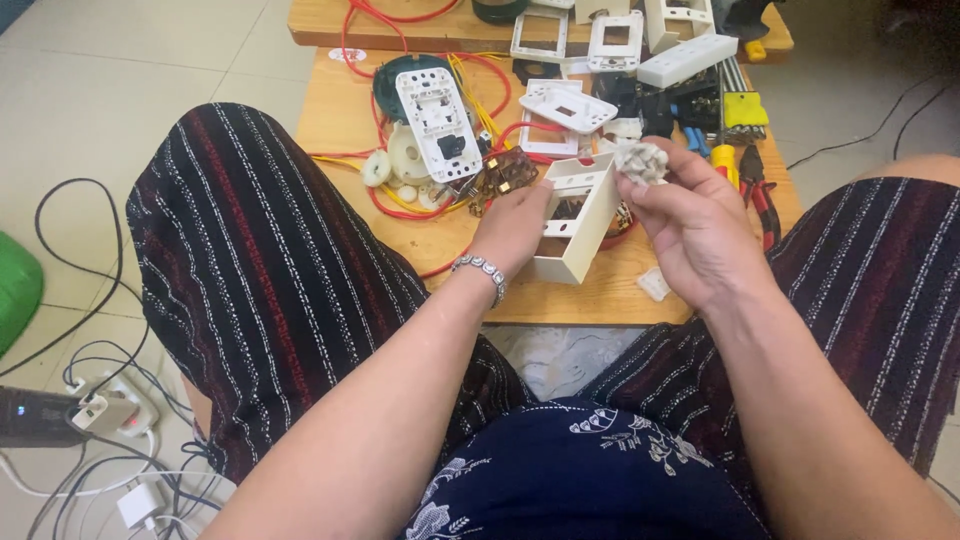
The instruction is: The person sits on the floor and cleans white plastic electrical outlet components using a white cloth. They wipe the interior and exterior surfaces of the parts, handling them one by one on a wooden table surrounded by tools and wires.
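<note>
My left hand (515,225) grips a cream plastic switch box (580,220), tilted on its side above the low wooden table (340,110). A beaded bracelet (482,270) circles that wrist. My right hand (690,225) pinches a crumpled pale wad (640,160), cloth or paper, by the box's upper right corner. Brown metal parts show just left of the box, near my left fingers.
The table carries white switch plates (565,105), a round green housing with a white insert (435,115), red and yellow wires (400,205), a white power strip (685,60), pliers with red handles (762,195) and a yellow-handled tool (745,108). Cables and plug adapters (105,410) lie on the tiled floor at left.
</note>
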